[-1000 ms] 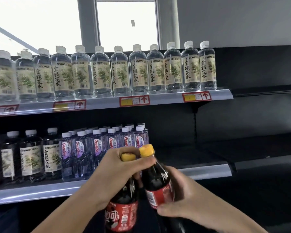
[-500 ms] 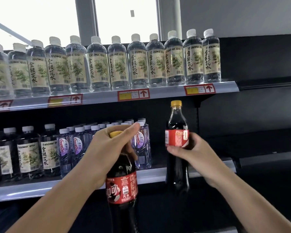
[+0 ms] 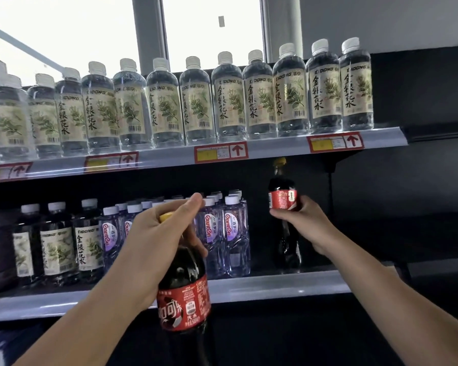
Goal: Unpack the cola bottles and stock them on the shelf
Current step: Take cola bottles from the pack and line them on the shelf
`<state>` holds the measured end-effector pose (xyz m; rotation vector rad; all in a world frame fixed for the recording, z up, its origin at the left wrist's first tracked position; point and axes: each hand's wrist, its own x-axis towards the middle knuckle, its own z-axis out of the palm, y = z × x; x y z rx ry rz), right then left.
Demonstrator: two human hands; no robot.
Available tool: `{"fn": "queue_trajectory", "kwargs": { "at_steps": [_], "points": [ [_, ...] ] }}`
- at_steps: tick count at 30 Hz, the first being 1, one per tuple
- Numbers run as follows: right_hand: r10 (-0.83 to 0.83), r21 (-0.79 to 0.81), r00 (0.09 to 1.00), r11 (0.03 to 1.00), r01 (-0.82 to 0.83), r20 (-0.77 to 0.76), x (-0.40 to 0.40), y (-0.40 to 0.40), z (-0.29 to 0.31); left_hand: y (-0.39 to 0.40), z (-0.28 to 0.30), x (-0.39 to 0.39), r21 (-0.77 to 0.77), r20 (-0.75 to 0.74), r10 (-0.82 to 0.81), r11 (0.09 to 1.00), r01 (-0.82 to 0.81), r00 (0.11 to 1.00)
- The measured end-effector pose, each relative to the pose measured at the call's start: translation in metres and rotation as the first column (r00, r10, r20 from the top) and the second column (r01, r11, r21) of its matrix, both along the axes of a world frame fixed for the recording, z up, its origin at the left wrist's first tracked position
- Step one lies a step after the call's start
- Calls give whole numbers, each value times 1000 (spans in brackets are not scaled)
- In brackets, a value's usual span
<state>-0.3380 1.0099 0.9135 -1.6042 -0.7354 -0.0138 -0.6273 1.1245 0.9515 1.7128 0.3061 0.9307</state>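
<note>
My left hand [image 3: 159, 247] grips the neck and yellow cap of a dark cola bottle [image 3: 184, 299] with a red label, held upright in front of the middle shelf [image 3: 275, 285]. My right hand [image 3: 303, 224] is closed around a second cola bottle [image 3: 283, 199] at its red label. That bottle stands upright over the open right part of the middle shelf, beside the purple water bottles [image 3: 230, 233]; its base is at about shelf level, and contact with the shelf is unclear.
The top shelf [image 3: 275, 146] carries a full row of clear herbal-water bottles [image 3: 228, 101] with red price tags below. The middle shelf's left holds more herbal water [image 3: 56, 247]. Dark empty shelving lies to the right [image 3: 407, 233].
Both bottles rose from low in front of me and separated. My right hand carried its bottle up and forward into the middle shelf's right gap; my left hand lifted its bottle slightly.
</note>
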Motion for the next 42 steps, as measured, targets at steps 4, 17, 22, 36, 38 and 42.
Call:
{"fn": "queue_trajectory", "kwargs": {
  "at_steps": [4,17,22,36,38,42],
  "points": [
    [32,0,999,999,-32,-1,21,24,3,3,-2,0,-2,1,12,1000,-12,1000],
    [10,-123,1000,992,-13,-25,91,91,-8,-4,-1,-4,37,28,45,998,-46,999],
    [-37,-140,999,990,32,-29,111,108,-10,-6,1,-6,37,29,44,998,-45,999],
    [-51,-390,998,919,59,32,196,151,-35,-6,-6,1,36,-24,64,997,-63,998],
    [-54,-378,997,923,74,64,183,146,-31,-6,-6,1,24,-34,68,997,-67,997],
    [-29,-377,996,924,58,80,179,151,-29,-7,-5,5,19,-29,68,998,-68,997]
  ]
}}
